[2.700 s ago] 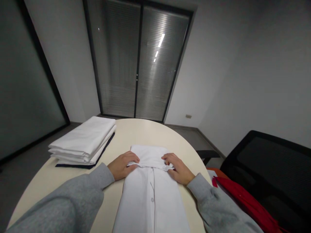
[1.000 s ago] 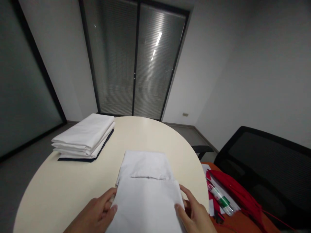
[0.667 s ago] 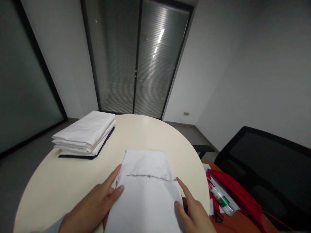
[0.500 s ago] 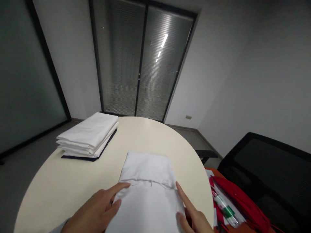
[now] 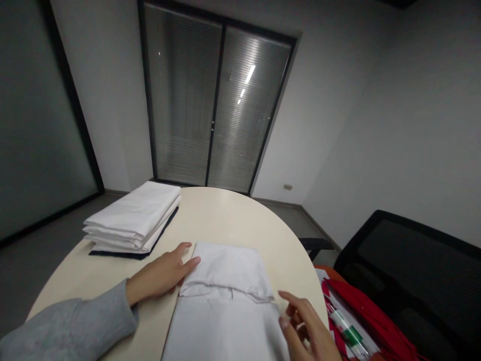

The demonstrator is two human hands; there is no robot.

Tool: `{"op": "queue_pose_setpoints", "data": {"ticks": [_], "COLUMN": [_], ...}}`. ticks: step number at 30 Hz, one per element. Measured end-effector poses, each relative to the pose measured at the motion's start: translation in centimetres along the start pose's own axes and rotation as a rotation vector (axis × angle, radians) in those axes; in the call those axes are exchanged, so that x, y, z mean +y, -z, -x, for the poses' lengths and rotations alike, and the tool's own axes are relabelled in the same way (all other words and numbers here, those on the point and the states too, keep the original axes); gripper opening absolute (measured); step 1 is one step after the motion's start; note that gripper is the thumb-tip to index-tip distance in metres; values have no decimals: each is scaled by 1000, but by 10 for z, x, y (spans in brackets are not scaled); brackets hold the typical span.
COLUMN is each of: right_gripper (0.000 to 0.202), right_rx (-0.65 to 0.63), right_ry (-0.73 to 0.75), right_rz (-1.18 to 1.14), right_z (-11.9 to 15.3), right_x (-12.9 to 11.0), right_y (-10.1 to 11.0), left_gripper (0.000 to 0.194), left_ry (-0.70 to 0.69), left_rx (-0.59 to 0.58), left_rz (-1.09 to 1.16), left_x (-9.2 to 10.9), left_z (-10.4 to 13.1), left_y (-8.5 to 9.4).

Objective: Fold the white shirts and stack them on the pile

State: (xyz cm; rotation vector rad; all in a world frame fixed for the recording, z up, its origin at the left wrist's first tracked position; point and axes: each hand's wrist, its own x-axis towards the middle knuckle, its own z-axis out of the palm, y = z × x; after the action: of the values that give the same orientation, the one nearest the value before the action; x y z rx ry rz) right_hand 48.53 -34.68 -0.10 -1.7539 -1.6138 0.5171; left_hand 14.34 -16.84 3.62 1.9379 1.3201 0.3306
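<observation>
A long piece of white cloth (image 5: 229, 328) lies in front of me, its far end folded back over itself into a flap (image 5: 229, 265). At the flap's left far corner is my left hand (image 5: 165, 273), the thumb touching the cloth's edge and the index finger apart from it. By the right edge, just below the flap, my right hand (image 5: 308, 326) has its fingers loosely bent and apart, with nothing seen between them. The cloth's near end runs out of view at the bottom.
A stack of folded white cloths (image 5: 135, 210) with a dark one (image 5: 118, 254) at the bottom sits on the left of the round cream table (image 5: 225, 215). To the right are a black mesh chair (image 5: 409, 271), a red item (image 5: 361, 311) and a clear bottle with a green label (image 5: 349, 333).
My left hand has moved forward from the cloth's left side to the flap's far corner. My right hand has come slightly away from the cloth's right edge. The view has tilted slightly.
</observation>
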Motion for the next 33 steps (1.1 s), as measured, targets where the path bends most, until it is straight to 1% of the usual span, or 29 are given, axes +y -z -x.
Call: {"op": "queue_pose_setpoints", "data": {"ticks": [1,3,6,8,11,14,16,18,21,23,26,29,31,33], "right_gripper": [53,59,63,61,56,48,44,41,40,42,48,49,45,36], "right_rx": [29,21,-81,-105,-50,-8,12,27,29,11,-10,-18,-6,66], "right_ry": [-55,-133,-143,-119,-79,-59,-58,-67,-98,-111,-112,-82,-15,80], "right_rz": [-16,-28,-48,-119,-320,-495,-528,-503,-447,-421,-372,-267,-131,30], "right_z": [-10,-36,-75,-92,-102,-102,-103,-105,-107,-108,-108,-109,-112,-119], "right_x": [-5,-12,-11,-7,-6,-9,-8,-4,6,11,15,14,10,1], "right_y": [2,3,-3,-11,-24,-31,-32,-34,-37,-40,-43,-42,-36,-28], "left_gripper": [84,90,92,89,82,74,71,73,80,80,72,59,53,49], "left_ry": [-27,-79,-108,-126,-166,-200,-227,-247,-219,-198,-196,-209,-246,-330], "left_rx": [-23,-15,19,3,-26,37,70,46,-6,22,138,287,407,490], "left_rz": [13,48,237,430,688,819,867,877,762,638,423,162,-3,-181], "left_x": [-2,-7,-13,-15,-15,-12,-11,-10,-11,-12,-17,-21,-21,-15], "left_z": [-5,-12,-13,-10,-6,-8,-12,-16,-18,-17,-15,-16,-18,-20], "left_y": [-2,-8,-17,-20,-22,-22,-22,-24,-27,-27,-28,-29,-28,-26]}}
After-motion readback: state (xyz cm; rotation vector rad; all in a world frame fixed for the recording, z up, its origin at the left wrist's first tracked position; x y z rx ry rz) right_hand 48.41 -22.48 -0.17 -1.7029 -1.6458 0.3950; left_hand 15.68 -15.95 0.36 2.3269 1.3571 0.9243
